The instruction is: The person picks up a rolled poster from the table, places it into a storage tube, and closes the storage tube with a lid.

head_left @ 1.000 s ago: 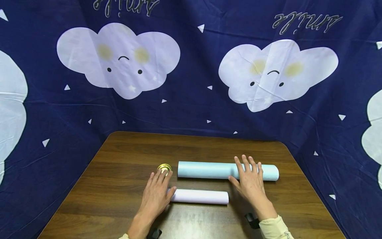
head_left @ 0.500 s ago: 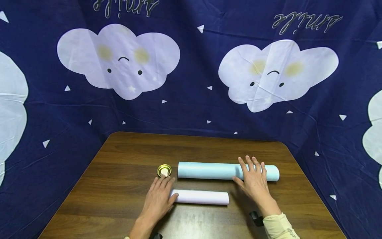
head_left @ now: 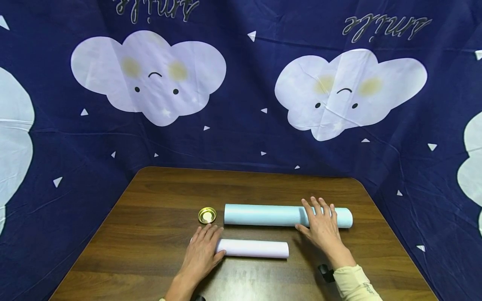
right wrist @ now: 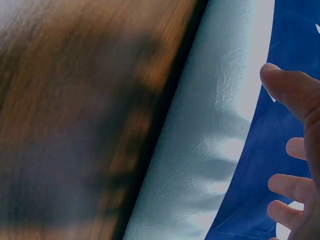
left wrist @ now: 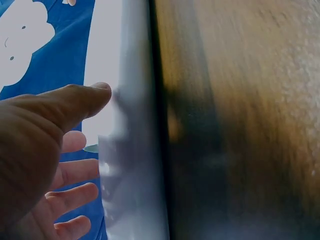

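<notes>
A white roll (head_left: 254, 248), smooth like rolled paper, lies crosswise on the wooden table. Over its left end is my left hand (head_left: 201, 251), fingers extended, covering most of that end. In the left wrist view the thumb (left wrist: 85, 100) overlaps the white roll (left wrist: 132, 150). Farther back lies a longer, thicker light blue roll (head_left: 263, 215). My right hand (head_left: 323, 228) spreads its fingers over the right part of it. The right wrist view shows finger shadows on the light blue roll (right wrist: 200, 130), with the fingertips (right wrist: 280, 182) beyond its edge.
A small round gold dish or lid (head_left: 203, 221) with a pale centre sits left of the light blue roll, just past my left fingertips. The wooden table (head_left: 158, 192) has rounded back corners. A dark blue cloud-print curtain (head_left: 248, 83) hangs behind it.
My left hand has drawn back from the gold dish to over the white roll's left end. My right hand has shifted slightly right above the light blue roll. Both rolls lie where they were.
</notes>
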The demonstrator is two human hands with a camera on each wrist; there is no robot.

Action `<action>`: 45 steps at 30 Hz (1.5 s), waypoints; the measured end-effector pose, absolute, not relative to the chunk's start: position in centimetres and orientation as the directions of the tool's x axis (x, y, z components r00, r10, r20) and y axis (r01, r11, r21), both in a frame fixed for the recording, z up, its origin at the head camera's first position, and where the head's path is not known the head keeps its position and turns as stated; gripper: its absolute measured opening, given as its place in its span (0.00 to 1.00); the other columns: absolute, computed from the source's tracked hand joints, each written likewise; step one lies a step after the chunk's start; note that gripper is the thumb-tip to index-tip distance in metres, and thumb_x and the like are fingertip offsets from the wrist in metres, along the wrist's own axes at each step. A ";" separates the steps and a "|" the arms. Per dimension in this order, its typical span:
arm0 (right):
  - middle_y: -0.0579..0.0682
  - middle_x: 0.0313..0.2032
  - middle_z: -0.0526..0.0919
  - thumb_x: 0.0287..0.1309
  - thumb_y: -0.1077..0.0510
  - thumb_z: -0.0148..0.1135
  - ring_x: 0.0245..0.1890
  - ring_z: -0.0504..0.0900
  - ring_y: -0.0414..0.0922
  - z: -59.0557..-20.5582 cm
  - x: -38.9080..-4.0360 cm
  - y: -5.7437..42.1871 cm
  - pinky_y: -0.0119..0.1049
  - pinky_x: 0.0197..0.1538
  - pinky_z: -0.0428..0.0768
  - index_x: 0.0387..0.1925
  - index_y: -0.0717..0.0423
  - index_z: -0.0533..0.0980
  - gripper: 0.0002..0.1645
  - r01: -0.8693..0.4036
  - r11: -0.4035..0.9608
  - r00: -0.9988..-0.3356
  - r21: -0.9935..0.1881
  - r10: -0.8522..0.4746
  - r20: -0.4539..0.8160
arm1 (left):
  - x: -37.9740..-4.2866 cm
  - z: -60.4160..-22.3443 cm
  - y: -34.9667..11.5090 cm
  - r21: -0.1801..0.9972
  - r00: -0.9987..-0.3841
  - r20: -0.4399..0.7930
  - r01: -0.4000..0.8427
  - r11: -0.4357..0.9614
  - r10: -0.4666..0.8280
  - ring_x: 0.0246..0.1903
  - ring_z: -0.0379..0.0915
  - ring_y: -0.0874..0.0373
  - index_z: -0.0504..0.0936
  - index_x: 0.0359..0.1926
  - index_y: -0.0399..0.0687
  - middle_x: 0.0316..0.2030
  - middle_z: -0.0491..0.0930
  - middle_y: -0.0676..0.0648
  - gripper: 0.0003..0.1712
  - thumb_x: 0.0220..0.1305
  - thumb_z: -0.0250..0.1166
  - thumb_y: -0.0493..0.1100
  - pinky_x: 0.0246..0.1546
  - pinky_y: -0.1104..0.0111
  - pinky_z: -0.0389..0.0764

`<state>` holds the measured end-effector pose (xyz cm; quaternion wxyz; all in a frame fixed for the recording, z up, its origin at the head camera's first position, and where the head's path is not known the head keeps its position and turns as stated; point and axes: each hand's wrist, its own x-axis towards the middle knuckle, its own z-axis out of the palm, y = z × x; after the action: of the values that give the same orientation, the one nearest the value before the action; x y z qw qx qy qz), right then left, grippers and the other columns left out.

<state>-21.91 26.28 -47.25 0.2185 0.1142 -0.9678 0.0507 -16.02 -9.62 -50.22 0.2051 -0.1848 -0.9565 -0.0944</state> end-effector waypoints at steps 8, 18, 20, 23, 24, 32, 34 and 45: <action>0.63 0.62 0.69 0.35 0.41 0.75 0.64 0.62 0.63 -48.0 -22.6 26.9 0.67 0.64 0.55 0.62 0.52 0.67 0.50 -0.262 0.964 -0.883 -0.045 -0.221 0.413 | -16.3 -50.7 -9.5 0.115 -0.855 0.395 0.408 0.906 0.335 0.58 0.72 0.45 0.75 0.56 0.48 0.54 0.78 0.43 0.37 0.45 0.72 0.57 0.62 0.50 0.69; 0.63 0.62 0.69 0.35 0.41 0.76 0.65 0.62 0.63 -49.0 -23.3 28.0 0.68 0.63 0.56 0.63 0.52 0.66 0.52 -0.261 0.965 -0.901 -0.021 -0.236 0.363 | -16.4 -50.9 -9.5 0.136 -0.863 0.373 0.415 0.900 0.342 0.59 0.71 0.45 0.76 0.56 0.49 0.54 0.78 0.43 0.36 0.44 0.73 0.55 0.62 0.49 0.68; 0.63 0.62 0.69 0.34 0.41 0.77 0.64 0.63 0.64 -49.1 -23.4 28.2 0.68 0.63 0.57 0.63 0.52 0.67 0.52 -0.266 0.964 -0.898 -0.018 -0.241 0.368 | -16.4 -51.0 -9.5 0.135 -0.864 0.369 0.414 0.900 0.342 0.59 0.71 0.45 0.76 0.56 0.48 0.54 0.78 0.43 0.36 0.44 0.73 0.55 0.62 0.49 0.68; 0.63 0.62 0.70 0.33 0.42 0.77 0.64 0.63 0.64 -49.2 -23.5 28.3 0.68 0.62 0.57 0.63 0.52 0.67 0.53 -0.270 0.963 -0.896 -0.008 -0.248 0.367 | -16.5 -51.1 -9.5 0.133 -0.867 0.361 0.412 0.901 0.343 0.59 0.71 0.45 0.76 0.56 0.48 0.54 0.78 0.43 0.36 0.44 0.74 0.55 0.63 0.49 0.68; 0.63 0.62 0.70 0.33 0.42 0.77 0.64 0.63 0.64 -49.2 -23.6 28.3 0.68 0.62 0.58 0.63 0.52 0.67 0.53 -0.271 0.962 -0.896 -0.008 -0.250 0.366 | -16.5 -51.1 -9.5 0.134 -0.868 0.358 0.411 0.902 0.343 0.59 0.71 0.45 0.76 0.56 0.48 0.54 0.78 0.43 0.36 0.44 0.74 0.55 0.63 0.49 0.68; 0.63 0.61 0.70 0.32 0.45 0.78 0.63 0.64 0.64 -49.7 -23.9 28.5 0.68 0.63 0.59 0.63 0.53 0.67 0.53 -0.279 0.960 -0.902 -0.002 -0.262 0.343 | -16.5 -51.6 -9.6 0.131 -0.872 0.347 0.411 0.902 0.347 0.58 0.72 0.45 0.77 0.54 0.48 0.51 0.79 0.45 0.36 0.42 0.75 0.52 0.62 0.48 0.68; 0.63 0.61 0.71 0.32 0.45 0.78 0.63 0.65 0.64 -49.9 -24.0 28.6 0.67 0.62 0.59 0.63 0.53 0.67 0.52 -0.281 0.960 -0.901 0.007 -0.266 0.343 | -16.5 -51.6 -9.7 0.125 -0.869 0.350 0.413 0.902 0.349 0.57 0.72 0.45 0.77 0.54 0.48 0.51 0.80 0.45 0.36 0.41 0.75 0.52 0.62 0.49 0.68; 0.60 0.57 0.73 0.32 0.50 0.79 0.59 0.68 0.63 -50.6 -24.7 29.0 0.65 0.62 0.61 0.63 0.51 0.66 0.52 -0.309 0.951 -0.889 0.006 -0.291 0.353 | -16.6 -51.9 -9.8 0.084 -0.842 0.392 0.434 0.897 0.370 0.52 0.75 0.49 0.78 0.47 0.49 0.45 0.81 0.48 0.30 0.40 0.75 0.52 0.60 0.49 0.70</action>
<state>-24.68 29.00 -50.64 0.1775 0.1544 -0.9716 0.0253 -16.56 -9.81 -51.88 0.1863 -0.2102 -0.9560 -0.0851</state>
